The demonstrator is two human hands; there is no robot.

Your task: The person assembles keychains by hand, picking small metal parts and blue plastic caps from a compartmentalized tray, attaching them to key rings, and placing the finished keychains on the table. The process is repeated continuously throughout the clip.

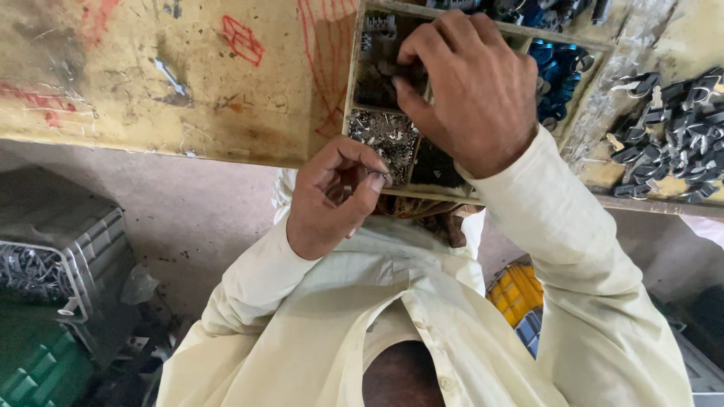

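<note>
A wooden divided tray [351, 83] sits on a worn yellow bench [151, 83]. Its compartments hold small silver metal parts [383, 136], dark parts [373, 87] and blue parts [559, 71]. My right hand [471, 87] reaches into the dark-parts compartment, thumb and fingers pinched on a few dark pieces. At the tray's near edge, beside the silver parts, my left hand [332, 200] is curled, its thumb and forefinger pinching a small metal part. Both arms wear pale cream sleeves.
A pile of black clips [671, 136] lies on the bench to the right of the tray. Below the bench, a grey crate [90, 249] with metal pieces and a green crate [34, 373] stand at left. A yellow crate [516, 292] shows under my right arm.
</note>
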